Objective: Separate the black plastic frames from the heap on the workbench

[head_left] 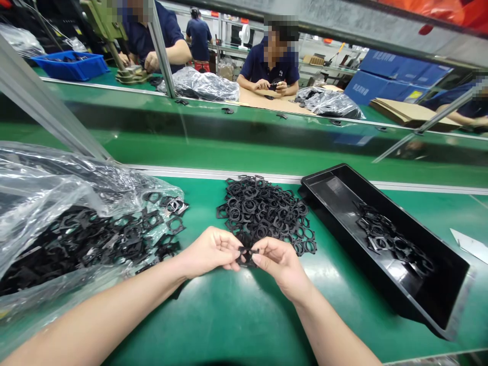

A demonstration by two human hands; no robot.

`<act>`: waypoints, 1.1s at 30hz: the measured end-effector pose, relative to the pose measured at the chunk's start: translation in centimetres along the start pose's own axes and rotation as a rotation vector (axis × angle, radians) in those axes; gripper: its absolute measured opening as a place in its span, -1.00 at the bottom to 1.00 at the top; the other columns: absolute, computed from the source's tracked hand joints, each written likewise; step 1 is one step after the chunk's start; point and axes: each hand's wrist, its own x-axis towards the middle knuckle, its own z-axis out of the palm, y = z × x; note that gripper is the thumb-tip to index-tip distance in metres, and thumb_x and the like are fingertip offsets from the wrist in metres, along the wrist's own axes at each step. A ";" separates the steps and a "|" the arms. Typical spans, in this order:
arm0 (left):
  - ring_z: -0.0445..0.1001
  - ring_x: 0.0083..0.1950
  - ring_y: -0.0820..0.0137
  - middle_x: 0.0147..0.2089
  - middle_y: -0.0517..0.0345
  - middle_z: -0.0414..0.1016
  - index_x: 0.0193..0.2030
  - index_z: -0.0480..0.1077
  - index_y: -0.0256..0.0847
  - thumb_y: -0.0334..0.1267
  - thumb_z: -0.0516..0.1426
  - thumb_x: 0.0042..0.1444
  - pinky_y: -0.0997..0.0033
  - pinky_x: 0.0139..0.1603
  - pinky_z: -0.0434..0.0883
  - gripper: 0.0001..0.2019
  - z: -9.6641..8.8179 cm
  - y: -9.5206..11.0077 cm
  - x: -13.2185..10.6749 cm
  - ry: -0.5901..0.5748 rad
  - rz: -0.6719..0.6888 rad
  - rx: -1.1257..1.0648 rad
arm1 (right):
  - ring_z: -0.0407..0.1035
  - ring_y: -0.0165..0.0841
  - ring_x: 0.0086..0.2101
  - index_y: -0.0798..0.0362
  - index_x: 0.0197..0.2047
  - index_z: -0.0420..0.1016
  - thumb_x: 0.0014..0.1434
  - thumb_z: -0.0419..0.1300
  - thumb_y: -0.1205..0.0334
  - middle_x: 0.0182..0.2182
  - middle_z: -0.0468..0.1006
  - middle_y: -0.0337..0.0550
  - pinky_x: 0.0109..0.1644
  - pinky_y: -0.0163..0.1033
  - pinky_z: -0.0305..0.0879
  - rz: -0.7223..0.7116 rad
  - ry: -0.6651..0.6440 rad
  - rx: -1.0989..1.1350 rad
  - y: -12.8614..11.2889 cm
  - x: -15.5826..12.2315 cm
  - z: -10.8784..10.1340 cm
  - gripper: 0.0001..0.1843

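Between my two hands is a small black plastic part (247,252), pinched from both sides in front of the pile. My left hand (218,249) grips its left end between thumb and fingers. On the other end, the thumb and fingers of my right hand (277,262) are closed. The part's exact shape is partly hidden by my fingertips. Just behind my hands lies a heap of black ring-shaped plastic parts (267,208). To the left, more black parts with round holes (95,239) spill from a clear plastic bag (72,178).
A long black tray (381,284) with several black parts in it stands to the right on the green table (213,325). A metal rail (213,174) runs behind the pile. Across the green belt, co-workers sit near plastic bags, a blue bin (72,67) and blue boxes (385,81).
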 end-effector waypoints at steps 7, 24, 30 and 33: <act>0.41 -0.57 0.52 -0.55 0.09 0.50 -0.42 0.49 -0.35 -0.13 0.28 -0.07 0.61 -0.55 0.27 -0.73 -0.2 -0.7 0.1 -0.039 0.054 0.029 | 0.25 -0.43 -0.50 0.09 -0.40 0.46 0.00 0.32 0.10 -0.55 0.44 -0.24 -0.39 -0.31 0.13 -0.006 0.003 -0.012 -0.2 -0.1 -0.1 -0.77; 0.23 -0.58 0.61 -0.58 0.26 0.36 -0.43 0.43 -0.35 -0.28 0.36 -0.21 0.60 -0.54 0.24 -0.76 0.3 -0.4 -0.2 -0.040 0.008 -0.056 | 0.23 -0.43 -0.48 0.11 -0.39 0.45 0.06 0.25 0.18 -0.54 0.38 -0.26 -0.37 -0.31 0.13 -0.061 0.052 -0.127 0.1 -0.2 -0.2 -0.84; 0.42 -0.45 0.50 -0.45 0.11 0.51 -0.32 0.48 -0.34 -0.28 0.36 -0.19 0.51 -0.40 0.38 -0.72 -0.4 -0.1 -0.1 -0.135 -0.007 -0.094 | 0.23 -0.46 -0.49 0.10 -0.38 0.47 0.05 0.27 0.18 -0.55 0.38 -0.28 -0.38 -0.34 0.13 -0.093 0.097 -0.083 -0.2 -0.1 -0.1 -0.84; 0.41 -0.52 0.50 -0.53 0.12 0.50 -0.40 0.47 -0.35 -0.20 0.36 -0.20 0.53 -0.45 0.37 -0.72 -0.2 -0.2 -0.1 -0.020 -0.003 -0.088 | 0.24 -0.48 -0.51 0.11 -0.37 0.50 0.04 0.29 0.18 -0.56 0.40 -0.28 -0.39 -0.36 0.15 -0.076 0.101 -0.042 -0.1 -0.1 0.0 -0.84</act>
